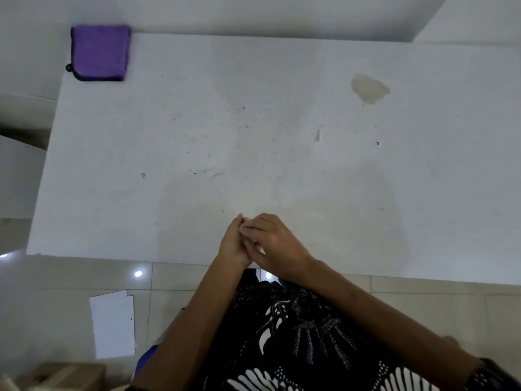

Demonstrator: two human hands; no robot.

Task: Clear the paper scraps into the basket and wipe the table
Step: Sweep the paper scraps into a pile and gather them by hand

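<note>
White table (197, 136), purple cloth (99, 52) at far left corner; left hand (233, 245), right hand (275, 241) clasped together, hold of fingers (251, 229) unclear

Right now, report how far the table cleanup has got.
Mostly cleared: the table shows one paper scrap. In hand: left hand and right hand meet over white bits, apparently gathered scraps. Left: that scrap, then wiping; the purple cloth lies folded at the far corner, the stain unwiped.
</note>
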